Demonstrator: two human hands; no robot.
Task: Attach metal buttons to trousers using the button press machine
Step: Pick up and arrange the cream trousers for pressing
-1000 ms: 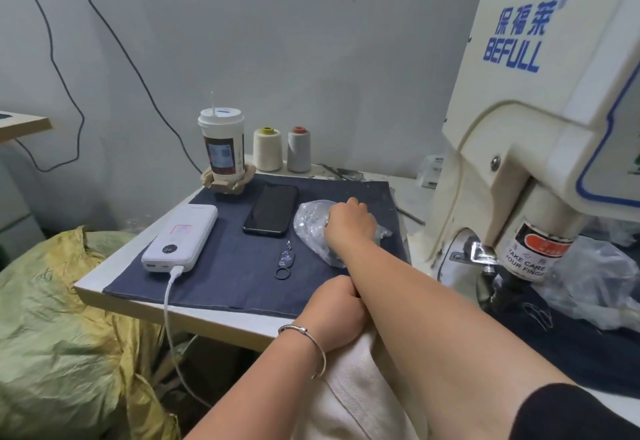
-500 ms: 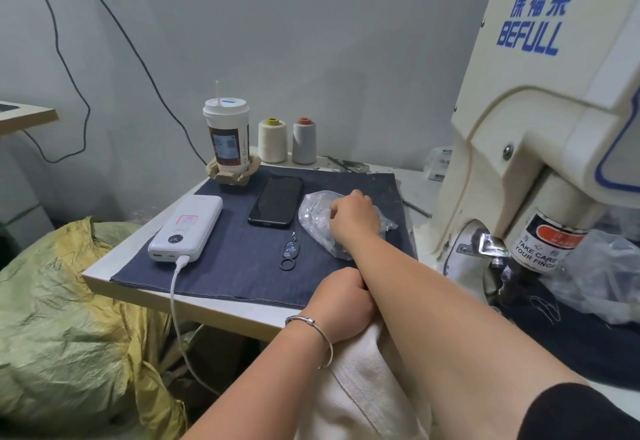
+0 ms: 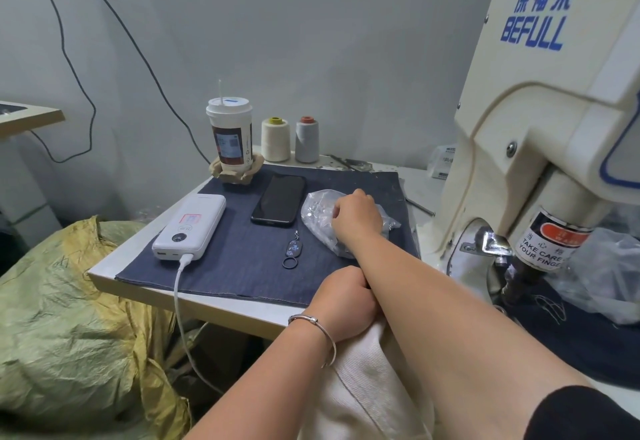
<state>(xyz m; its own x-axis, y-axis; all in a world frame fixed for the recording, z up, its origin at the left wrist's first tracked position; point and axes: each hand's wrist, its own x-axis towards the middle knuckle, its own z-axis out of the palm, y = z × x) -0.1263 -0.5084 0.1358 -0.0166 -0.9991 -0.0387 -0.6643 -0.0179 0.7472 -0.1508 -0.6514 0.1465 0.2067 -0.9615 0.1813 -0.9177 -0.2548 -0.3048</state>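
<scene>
Head view puts us early in the job: our right hand is down on the crinkled clear plastic bag of small metal buttons on the dark blue cloth covering the bench, fingers curled into it, though whether they pinch a button we cannot tell. Our left hand grips the cream ribbed trousers at the bench edge. Nothing sits under the cream button press machine yet, so we judge every pressing is still ahead.
</scene>
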